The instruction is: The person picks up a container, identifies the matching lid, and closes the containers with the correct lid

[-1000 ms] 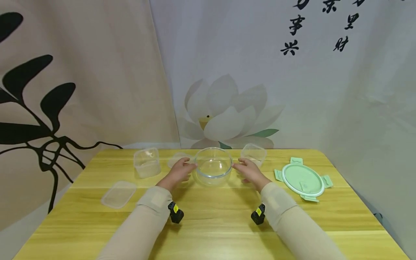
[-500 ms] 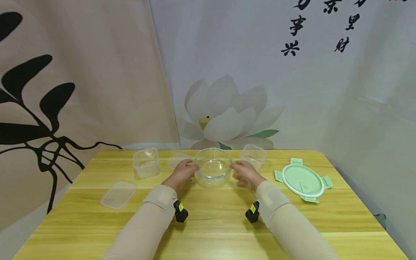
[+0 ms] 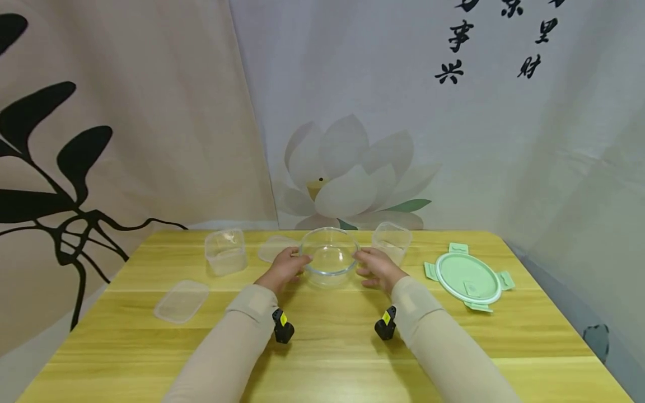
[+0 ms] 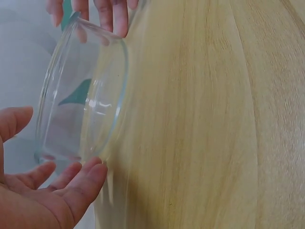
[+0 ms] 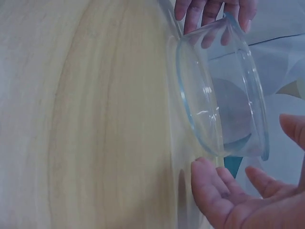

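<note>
A round clear glass bowl [image 3: 330,254] stands upright at the middle back of the wooden table. My left hand [image 3: 283,268] is at its left side; in the left wrist view the loosely extended fingers [image 4: 83,183] come right up to the glass wall, with the thumb apart above the rim. On the opposite side, my right hand [image 3: 380,267] mirrors it. Its fingers [image 5: 214,188] lie close along the bowl's wall in the right wrist view, and the thumb is raised off the rim. From the head, both thumbs overlap the rim.
Left of the bowl stands a clear plastic container [image 3: 225,252], with a flat clear lid [image 3: 181,301] nearer me. Another clear lid [image 3: 274,246] lies behind my left hand. Behind my right hand is a second container [image 3: 392,242]. A round green clip lid [image 3: 468,278] lies at right.
Both hands have drawn inward toward each other, bringing the thumbs over the bowl's rim. The bowl stays in about the same place.
</note>
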Available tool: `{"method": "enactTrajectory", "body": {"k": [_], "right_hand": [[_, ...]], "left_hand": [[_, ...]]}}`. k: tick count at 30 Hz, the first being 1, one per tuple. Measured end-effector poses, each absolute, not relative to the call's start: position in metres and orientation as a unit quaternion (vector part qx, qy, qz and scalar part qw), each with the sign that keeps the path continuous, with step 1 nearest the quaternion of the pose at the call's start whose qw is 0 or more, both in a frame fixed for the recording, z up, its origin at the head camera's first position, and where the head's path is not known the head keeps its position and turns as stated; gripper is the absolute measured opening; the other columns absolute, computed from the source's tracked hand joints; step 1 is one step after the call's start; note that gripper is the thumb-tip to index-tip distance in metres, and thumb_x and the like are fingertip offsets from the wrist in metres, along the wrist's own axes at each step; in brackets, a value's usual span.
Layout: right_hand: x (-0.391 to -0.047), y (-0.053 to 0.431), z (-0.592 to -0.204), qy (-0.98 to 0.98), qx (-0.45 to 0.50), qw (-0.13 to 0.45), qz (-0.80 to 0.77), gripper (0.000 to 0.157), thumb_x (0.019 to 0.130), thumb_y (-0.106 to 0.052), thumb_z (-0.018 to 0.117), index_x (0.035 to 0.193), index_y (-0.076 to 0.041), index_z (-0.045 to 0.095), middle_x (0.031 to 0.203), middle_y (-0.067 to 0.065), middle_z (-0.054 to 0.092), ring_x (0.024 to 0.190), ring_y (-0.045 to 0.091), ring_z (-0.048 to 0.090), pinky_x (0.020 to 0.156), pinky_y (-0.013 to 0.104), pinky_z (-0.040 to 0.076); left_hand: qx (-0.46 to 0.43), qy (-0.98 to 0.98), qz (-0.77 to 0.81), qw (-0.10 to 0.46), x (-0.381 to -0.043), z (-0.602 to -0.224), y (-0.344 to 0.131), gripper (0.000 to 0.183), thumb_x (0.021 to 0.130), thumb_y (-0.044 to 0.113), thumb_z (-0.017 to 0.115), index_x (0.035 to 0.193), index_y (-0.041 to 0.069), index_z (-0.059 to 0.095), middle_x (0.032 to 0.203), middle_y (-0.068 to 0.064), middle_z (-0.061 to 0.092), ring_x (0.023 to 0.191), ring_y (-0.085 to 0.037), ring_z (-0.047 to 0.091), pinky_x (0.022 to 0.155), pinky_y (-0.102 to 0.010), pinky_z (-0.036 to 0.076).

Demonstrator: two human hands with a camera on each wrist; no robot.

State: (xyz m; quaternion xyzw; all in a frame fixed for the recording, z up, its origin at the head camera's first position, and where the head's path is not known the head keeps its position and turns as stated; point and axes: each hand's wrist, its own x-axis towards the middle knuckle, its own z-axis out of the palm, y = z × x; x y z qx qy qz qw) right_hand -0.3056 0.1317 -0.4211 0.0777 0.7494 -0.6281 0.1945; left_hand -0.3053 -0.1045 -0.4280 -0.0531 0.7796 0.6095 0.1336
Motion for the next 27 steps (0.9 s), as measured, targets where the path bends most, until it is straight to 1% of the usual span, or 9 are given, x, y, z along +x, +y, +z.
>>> {"method": "enactTrajectory", "body": {"k": [2,4,7,9,12,16,19,23,27], "right_hand": [[-0.306,0.13,-0.421,0.749,0.078,0.193,-0.628,0.057,0.099,-0.029,0.052,0.148,-0.007,0.034,0.144,0.022,0.037,0.118,0.035,0.05,0.091,0.047,0.049],[-0.307,0.128,-0.422,0.747,0.078,0.195,-0.631,0.055,0.099,-0.027,0.051,0.147,-0.007,0.036,0.14,0.022,0.038,0.115,0.035,0.051,0.089,0.046,0.05],[-0.307,0.126,-0.424,0.745,0.077,0.197,-0.633,0.054,0.099,-0.026,0.05,0.147,-0.007,0.035,0.137,0.024,0.038,0.115,0.036,0.052,0.088,0.046,0.051],[-0.308,0.125,-0.425,0.741,0.077,0.199,-0.636,0.055,0.099,-0.023,0.049,0.149,-0.007,0.033,0.138,0.024,0.038,0.117,0.037,0.052,0.089,0.047,0.05],[-0.307,0.123,-0.424,0.734,0.083,0.195,-0.645,0.059,0.098,-0.019,0.049,0.151,-0.008,0.027,0.141,0.026,0.036,0.12,0.039,0.051,0.092,0.049,0.049],[-0.306,0.119,-0.424,0.725,0.101,0.181,-0.657,0.061,0.096,-0.014,0.049,0.152,-0.009,0.025,0.14,0.025,0.037,0.118,0.039,0.053,0.093,0.048,0.049],[-0.305,0.116,-0.425,0.722,0.115,0.173,-0.66,0.061,0.094,-0.012,0.049,0.152,-0.009,0.028,0.13,0.021,0.043,0.114,0.037,0.055,0.088,0.044,0.051],[-0.302,0.115,-0.425,0.72,0.125,0.169,-0.662,0.063,0.093,-0.012,0.05,0.152,-0.011,0.028,0.114,0.013,0.047,0.108,0.034,0.058,0.082,0.039,0.053],[-0.298,0.115,-0.424,0.714,0.131,0.166,-0.667,0.062,0.093,-0.011,0.051,0.151,-0.012,0.03,0.111,0.011,0.045,0.1,0.029,0.059,0.077,0.034,0.054]], "left_hand": [[-0.056,0.779,0.61,0.132,-0.307,-0.43,-0.105,0.064,0.097,0.024,0.058,0.147,-0.004,0.028,0.14,-0.028,0.043,0.12,-0.039,0.051,0.096,-0.048,0.047],[-0.048,0.781,0.609,0.127,-0.309,-0.434,-0.106,0.065,0.096,0.025,0.06,0.145,-0.005,0.029,0.139,-0.028,0.043,0.115,-0.037,0.055,0.091,-0.044,0.051],[-0.053,0.78,0.612,0.123,-0.307,-0.434,-0.105,0.063,0.095,0.023,0.06,0.144,-0.005,0.032,0.137,-0.027,0.046,0.111,-0.035,0.057,0.087,-0.041,0.052],[-0.057,0.778,0.613,0.122,-0.305,-0.431,-0.103,0.062,0.095,0.021,0.059,0.144,-0.004,0.032,0.136,-0.027,0.046,0.111,-0.035,0.057,0.086,-0.041,0.052],[-0.072,0.77,0.622,0.121,-0.302,-0.427,-0.099,0.057,0.096,0.015,0.055,0.146,-0.002,0.032,0.136,-0.027,0.047,0.115,-0.037,0.054,0.092,-0.046,0.049],[-0.085,0.762,0.633,0.108,-0.303,-0.43,-0.097,0.054,0.095,0.01,0.055,0.144,-0.002,0.036,0.133,-0.026,0.049,0.109,-0.036,0.055,0.092,-0.045,0.049],[-0.091,0.759,0.637,0.103,-0.303,-0.433,-0.097,0.054,0.094,0.01,0.055,0.144,-0.001,0.037,0.133,-0.025,0.05,0.107,-0.034,0.056,0.09,-0.044,0.051],[-0.092,0.757,0.639,0.104,-0.3,-0.434,-0.097,0.055,0.094,0.01,0.055,0.144,0.0,0.036,0.134,-0.024,0.049,0.11,-0.035,0.057,0.089,-0.043,0.051],[-0.091,0.758,0.637,0.103,-0.297,-0.434,-0.098,0.051,0.094,0.01,0.055,0.141,0.0,0.039,0.132,-0.024,0.051,0.107,-0.033,0.058,0.086,-0.042,0.052]]}}
